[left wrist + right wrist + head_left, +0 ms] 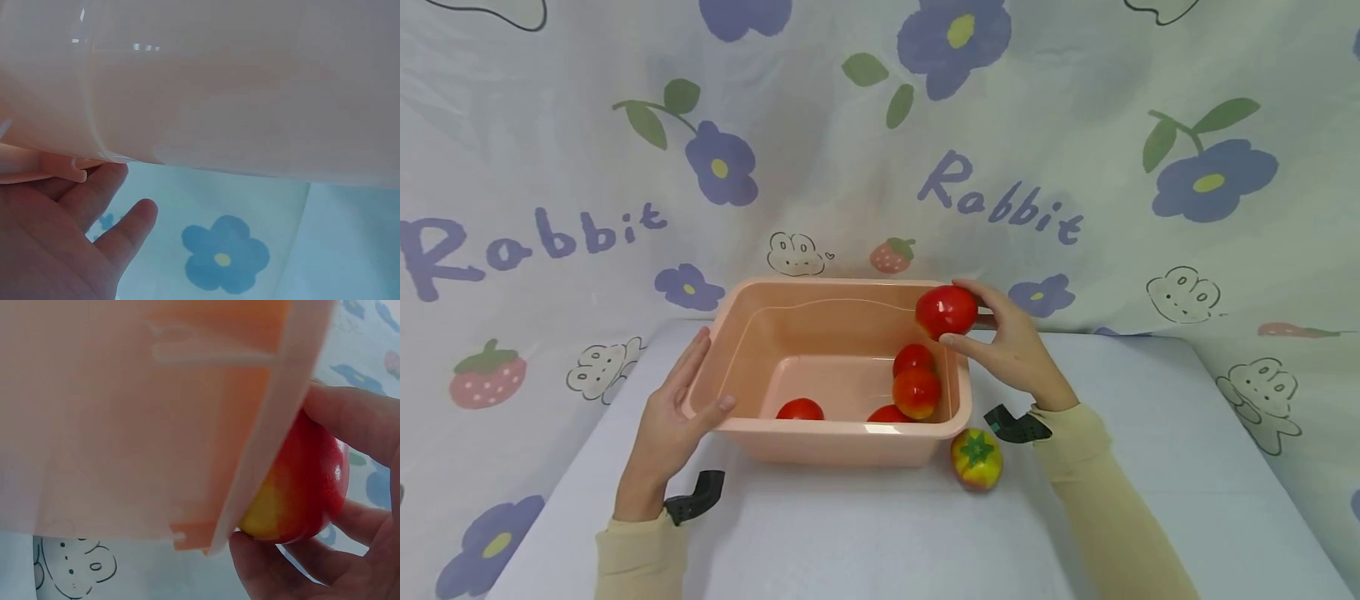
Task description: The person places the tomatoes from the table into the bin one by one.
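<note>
A peach-coloured plastic basin (831, 454) stands on the table with its opening toward me. My left hand (662, 433) holds its left rim, thumb over the near corner and fingers along the outside; the left wrist view shows fingers (97, 194) under the rim. At the right rim my right hand (1011, 346) grips a glossy red tomato (946, 312), yellow on one side in the right wrist view. Inside the basin lie several more: a tomato (801, 409) at the left, others (917, 392) grouped at the right, partly hidden by the near wall.
A yellow-and-red tomato (977, 460) with a green star-shaped top sits on the white table (850, 533), just outside the basin's near right corner. Behind the table hangs a cloth (820, 167) printed with flowers and rabbits. Each wrist wears a black camera mount (696, 497).
</note>
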### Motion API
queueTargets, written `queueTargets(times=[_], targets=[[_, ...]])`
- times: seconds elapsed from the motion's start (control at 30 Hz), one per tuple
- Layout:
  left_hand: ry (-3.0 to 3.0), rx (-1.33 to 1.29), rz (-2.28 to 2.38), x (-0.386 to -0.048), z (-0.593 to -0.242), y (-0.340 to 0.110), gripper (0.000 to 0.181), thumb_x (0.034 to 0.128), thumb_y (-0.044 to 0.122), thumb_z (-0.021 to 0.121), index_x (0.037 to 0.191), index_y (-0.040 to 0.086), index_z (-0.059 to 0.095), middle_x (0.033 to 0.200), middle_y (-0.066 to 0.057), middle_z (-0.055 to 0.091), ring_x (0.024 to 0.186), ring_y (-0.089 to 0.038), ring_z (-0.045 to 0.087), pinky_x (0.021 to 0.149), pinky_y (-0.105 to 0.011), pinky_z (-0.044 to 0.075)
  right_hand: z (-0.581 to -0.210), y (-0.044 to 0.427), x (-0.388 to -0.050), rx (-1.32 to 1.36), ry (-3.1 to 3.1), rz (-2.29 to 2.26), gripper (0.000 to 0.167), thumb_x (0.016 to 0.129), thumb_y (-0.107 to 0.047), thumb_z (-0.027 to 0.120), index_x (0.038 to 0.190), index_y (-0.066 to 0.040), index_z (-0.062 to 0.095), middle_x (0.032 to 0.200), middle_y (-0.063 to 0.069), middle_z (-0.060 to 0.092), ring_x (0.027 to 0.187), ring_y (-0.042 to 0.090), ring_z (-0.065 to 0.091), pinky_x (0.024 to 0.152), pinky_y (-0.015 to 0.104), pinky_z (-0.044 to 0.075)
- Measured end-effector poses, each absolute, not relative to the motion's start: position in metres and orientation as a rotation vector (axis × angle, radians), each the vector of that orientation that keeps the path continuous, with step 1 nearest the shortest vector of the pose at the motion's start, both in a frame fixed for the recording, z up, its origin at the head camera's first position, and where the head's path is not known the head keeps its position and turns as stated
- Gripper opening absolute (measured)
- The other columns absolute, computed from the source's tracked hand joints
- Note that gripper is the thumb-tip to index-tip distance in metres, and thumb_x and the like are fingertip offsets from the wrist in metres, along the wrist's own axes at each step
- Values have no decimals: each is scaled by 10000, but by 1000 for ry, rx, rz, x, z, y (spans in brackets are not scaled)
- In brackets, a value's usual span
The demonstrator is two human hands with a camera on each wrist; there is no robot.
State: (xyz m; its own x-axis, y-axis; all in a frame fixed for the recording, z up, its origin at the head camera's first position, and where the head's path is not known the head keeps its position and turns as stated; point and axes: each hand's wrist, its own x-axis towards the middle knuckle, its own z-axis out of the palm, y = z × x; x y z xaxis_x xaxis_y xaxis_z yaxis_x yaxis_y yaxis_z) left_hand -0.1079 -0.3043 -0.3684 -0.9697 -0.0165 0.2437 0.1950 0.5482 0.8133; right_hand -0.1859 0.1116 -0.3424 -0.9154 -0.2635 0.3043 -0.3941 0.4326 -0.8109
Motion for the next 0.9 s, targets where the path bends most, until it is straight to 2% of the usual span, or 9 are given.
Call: queueTargets(times=[0.3,0.5,0.9], targets=[[-2559,-152,-1386,-107,-367,-304,836,888,184,751,1592,252,305,1647,81,256,1437,-350,369,944,-77,401,-340,96,-194,613,-2562,1448,749,820,-262,838,1472,-133,491,1416,69,541,1272,259,516,1015,532,488],[-2555,-163,-1394,-107,-367,-304,833,890,178,746,1593,239,304,1651,66,253,1441,-345,364,950,-74,396,-341,93,-199,656,-2558,1415,740,833,-268,828,1476,-125,493,1426,61,544,1279,241,518,1042,486,477],[-2560,-163,-1398,-106,-366,-303,830,891,179,743,1594,229,304,1651,64,254,1433,-347,375,938,-69,401,-341,90,-210,676,-2607,1301,749,836,-285,815,1479,-91,485,1393,109,559,1216,262,539,988,463,513]])
